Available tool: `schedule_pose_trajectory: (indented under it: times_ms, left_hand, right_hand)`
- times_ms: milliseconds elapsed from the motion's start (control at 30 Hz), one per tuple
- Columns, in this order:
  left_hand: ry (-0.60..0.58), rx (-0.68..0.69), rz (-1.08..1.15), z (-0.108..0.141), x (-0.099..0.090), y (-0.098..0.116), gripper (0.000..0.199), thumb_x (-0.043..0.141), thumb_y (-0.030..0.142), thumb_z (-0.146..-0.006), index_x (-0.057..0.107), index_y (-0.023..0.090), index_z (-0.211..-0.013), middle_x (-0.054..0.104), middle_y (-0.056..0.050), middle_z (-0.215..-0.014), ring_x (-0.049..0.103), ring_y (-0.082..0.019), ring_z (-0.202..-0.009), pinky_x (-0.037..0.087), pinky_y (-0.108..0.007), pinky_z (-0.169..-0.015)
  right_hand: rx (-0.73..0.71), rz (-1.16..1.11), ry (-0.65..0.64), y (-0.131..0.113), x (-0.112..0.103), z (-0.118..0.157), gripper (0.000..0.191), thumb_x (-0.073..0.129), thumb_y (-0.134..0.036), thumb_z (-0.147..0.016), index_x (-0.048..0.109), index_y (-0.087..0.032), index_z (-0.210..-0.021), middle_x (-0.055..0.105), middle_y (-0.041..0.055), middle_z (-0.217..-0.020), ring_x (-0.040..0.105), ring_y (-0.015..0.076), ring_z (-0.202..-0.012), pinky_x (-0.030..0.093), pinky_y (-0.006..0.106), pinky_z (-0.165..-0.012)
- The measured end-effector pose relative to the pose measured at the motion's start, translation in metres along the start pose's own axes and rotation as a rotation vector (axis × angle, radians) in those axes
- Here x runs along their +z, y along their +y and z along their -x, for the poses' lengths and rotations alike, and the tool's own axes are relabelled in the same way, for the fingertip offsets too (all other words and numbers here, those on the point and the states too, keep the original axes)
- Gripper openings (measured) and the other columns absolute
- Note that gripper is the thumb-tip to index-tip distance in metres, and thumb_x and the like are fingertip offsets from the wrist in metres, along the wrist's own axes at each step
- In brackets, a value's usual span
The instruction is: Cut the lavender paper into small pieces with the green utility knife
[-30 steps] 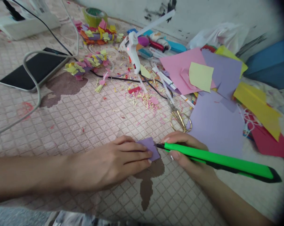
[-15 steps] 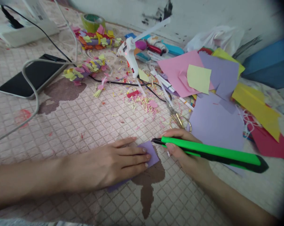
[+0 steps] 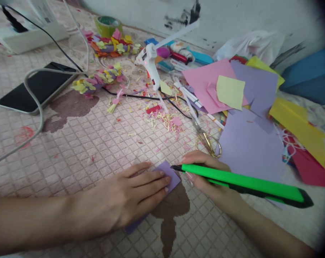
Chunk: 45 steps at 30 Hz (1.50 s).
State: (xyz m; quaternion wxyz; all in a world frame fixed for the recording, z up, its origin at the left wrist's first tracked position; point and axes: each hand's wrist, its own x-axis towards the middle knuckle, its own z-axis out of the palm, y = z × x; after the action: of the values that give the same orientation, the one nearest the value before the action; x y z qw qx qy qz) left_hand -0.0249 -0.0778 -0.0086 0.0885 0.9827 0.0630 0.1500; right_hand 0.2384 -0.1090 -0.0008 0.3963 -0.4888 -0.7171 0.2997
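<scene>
A narrow purple paper strip lies aslant on the patterned tablecloth. Spread flat over it is my left hand, whose palm hides its middle part. My right hand is closed around a green and black utility knife, held low and nearly level. The knife's dark tip points left and is at the strip's upper right edge; whether it touches the paper I cannot tell.
Gold-handled scissors lie just beyond my right hand. A white glue gun stands behind paper scraps. Coloured sheets cover the right. At left are a black tablet-like device, cables and a power strip.
The knife and my right hand have moved slightly down and left, bringing the tip to the strip's edge. My left hand stays on the paper.
</scene>
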Motion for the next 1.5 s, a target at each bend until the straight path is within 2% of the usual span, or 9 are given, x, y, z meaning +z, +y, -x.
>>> schedule_pose_trajectory:
  times_ms: [167, 367, 567, 933, 1133, 1367, 1500]
  left_hand:
    - [-0.006, -0.017, 0.029, 0.0, 0.002, 0.001, 0.046, 0.022, 0.012, -0.11, 0.059, 0.009, -0.136, 0.061, -0.011, -0.145, 0.055, -0.021, -0.136, 0.027, -0.039, -0.123]
    - [0.004, -0.029, 0.086, -0.003, 0.003, -0.001, 0.046, 0.021, 0.011, -0.11, 0.057, 0.009, -0.138, 0.061, -0.009, -0.145, 0.054, -0.021, -0.135, 0.028, -0.038, -0.121]
    - [0.012, -0.035, 0.104, -0.003, 0.002, -0.001, 0.047, 0.02, 0.011, -0.11, 0.058, 0.009, -0.137, 0.063, -0.009, -0.142, 0.057, -0.02, -0.132, 0.029, -0.037, -0.12]
    - [0.04, -0.042, 0.131, -0.003, 0.005, -0.001, 0.042, 0.025, 0.012, -0.11, 0.057, 0.009, -0.137, 0.06, -0.009, -0.146, 0.054, -0.02, -0.136, 0.029, -0.038, -0.123]
    - [0.052, -0.054, 0.139, -0.001, 0.008, 0.0, 0.039, 0.036, 0.031, -0.111, 0.058, 0.009, -0.136, 0.061, -0.009, -0.145, 0.056, -0.022, -0.135, 0.029, -0.039, -0.123]
    - [0.03, -0.04, 0.141, -0.001, 0.007, -0.001, 0.039, 0.038, 0.03, -0.111, 0.055, 0.009, -0.138, 0.059, -0.01, -0.148, 0.054, -0.022, -0.137, 0.03, -0.039, -0.124]
    - [0.007, -0.041, 0.182, -0.002, 0.005, -0.002, 0.044, 0.042, 0.038, -0.109, 0.054, 0.009, -0.14, 0.059, -0.012, -0.147, 0.055, -0.024, -0.136, 0.031, -0.041, -0.123]
  right_hand:
    - [0.01, -0.022, -0.024, 0.002, 0.001, 0.007, 0.019, 0.064, -0.012, -0.088, 0.069, -0.027, -0.099, 0.075, -0.0027, -0.091, 0.072, 0.0108, -0.083, 0.058, 0.019, -0.074]
    - [-0.018, -0.021, -0.079, 0.004, 0.002, 0.007, 0.022, 0.062, -0.009, -0.088, 0.068, -0.026, -0.099, 0.075, -0.002, -0.092, 0.071, 0.0105, -0.085, 0.057, 0.02, -0.076]
    - [-0.029, 0.004, -0.08, -0.003, 0.002, 0.002, 0.022, 0.06, -0.008, -0.086, 0.069, -0.025, -0.096, 0.076, -0.001, -0.089, 0.072, 0.0108, -0.083, 0.058, 0.02, -0.073]
    - [-0.047, -0.004, -0.086, 0.002, 0.003, 0.002, 0.024, 0.06, -0.007, -0.086, 0.069, -0.026, -0.097, 0.075, -0.0009, -0.091, 0.071, 0.0108, -0.084, 0.058, 0.021, -0.075]
    - [-0.001, -0.021, -0.095, 0.0, 0.0, 0.003, 0.026, 0.061, -0.008, -0.086, 0.068, -0.029, -0.1, 0.076, -0.0011, -0.091, 0.073, 0.0137, -0.082, 0.059, 0.023, -0.069]
    - [0.02, -0.073, -0.182, 0.007, -0.008, 0.0, 0.023, 0.065, -0.01, -0.087, 0.07, -0.029, -0.101, 0.076, 0.0011, -0.095, 0.074, 0.017, -0.089, 0.06, 0.028, -0.074]
    - [0.058, -0.12, -0.193, 0.011, -0.008, -0.002, 0.022, 0.065, -0.012, -0.089, 0.07, -0.029, -0.102, 0.076, 0.0006, -0.097, 0.073, 0.016, -0.089, 0.059, 0.027, -0.074]
